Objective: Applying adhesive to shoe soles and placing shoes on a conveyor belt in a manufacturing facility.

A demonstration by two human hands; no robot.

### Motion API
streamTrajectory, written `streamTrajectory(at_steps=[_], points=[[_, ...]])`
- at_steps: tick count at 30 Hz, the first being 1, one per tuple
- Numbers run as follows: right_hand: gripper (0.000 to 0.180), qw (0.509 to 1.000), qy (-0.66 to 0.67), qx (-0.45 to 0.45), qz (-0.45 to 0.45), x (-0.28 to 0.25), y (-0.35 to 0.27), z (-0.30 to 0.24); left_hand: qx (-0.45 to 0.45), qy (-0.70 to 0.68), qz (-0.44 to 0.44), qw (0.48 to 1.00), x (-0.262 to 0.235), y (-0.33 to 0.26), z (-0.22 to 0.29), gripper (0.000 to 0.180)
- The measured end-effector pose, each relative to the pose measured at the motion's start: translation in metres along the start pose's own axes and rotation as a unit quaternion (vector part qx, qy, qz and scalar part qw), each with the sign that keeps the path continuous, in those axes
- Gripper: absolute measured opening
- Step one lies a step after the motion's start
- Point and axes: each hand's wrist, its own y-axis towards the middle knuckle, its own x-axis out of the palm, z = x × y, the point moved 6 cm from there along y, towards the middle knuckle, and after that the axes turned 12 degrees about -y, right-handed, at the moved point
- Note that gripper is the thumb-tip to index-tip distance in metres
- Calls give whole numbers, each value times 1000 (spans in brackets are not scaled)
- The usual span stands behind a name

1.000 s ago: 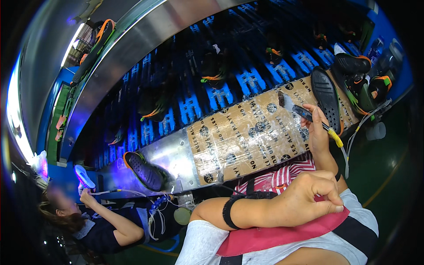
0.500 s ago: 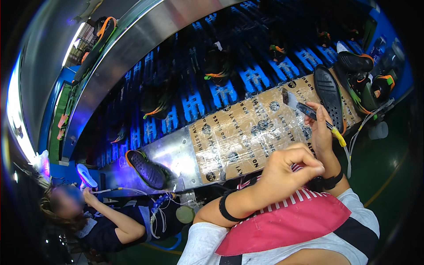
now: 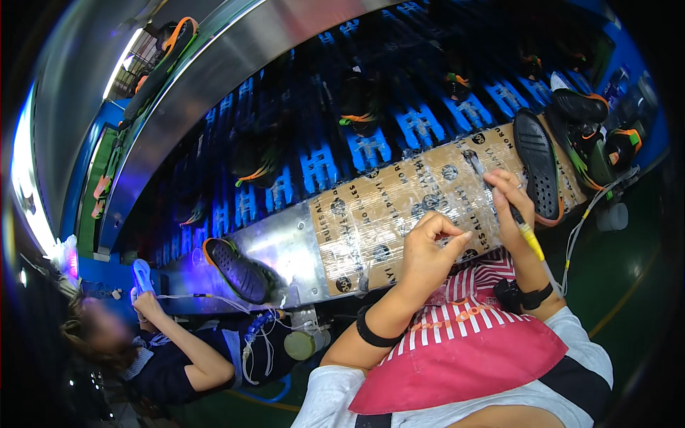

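Note:
My right hand (image 3: 512, 203) is closed round a brush (image 3: 530, 239) with a dark handle, yellow tape at its lower end and a thin clear tube running off it. The brush head points away from me, over a cardboard sheet (image 3: 399, 192) covered in clear tape. My left hand (image 3: 430, 250) hovers above the near part of that cardboard, thumb and fingertips pinched together. Whatever the pinch holds, if anything, is too small to make out. Just right of my right hand lies a dark shoe sole (image 3: 535, 167) with rows of small holes.
Blue racks (image 3: 367, 148) carrying dark shoes pass beyond the cardboard. A black sole with an orange rim (image 3: 235, 271) lies at the metal ledge's left. More shoe parts (image 3: 592, 146) and a white cup (image 3: 612, 216) are at right. At lower left, a co-worker (image 3: 178, 357) handles a sole.
My left hand has moved left and away from me, out over the cardboard. My right hand has lowered slightly, and the brush has turned more upright in it.

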Motion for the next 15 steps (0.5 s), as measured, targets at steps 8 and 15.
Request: streamTrajectory(at_steps=[8,15], points=[[26,966,-24,-214,-146,28,-1,-32,86,130,28,987,-17,6,-7,7],[24,962,-46,-215,-160,46,0,-35,108,198,46,973,-31,8,-5,8]])
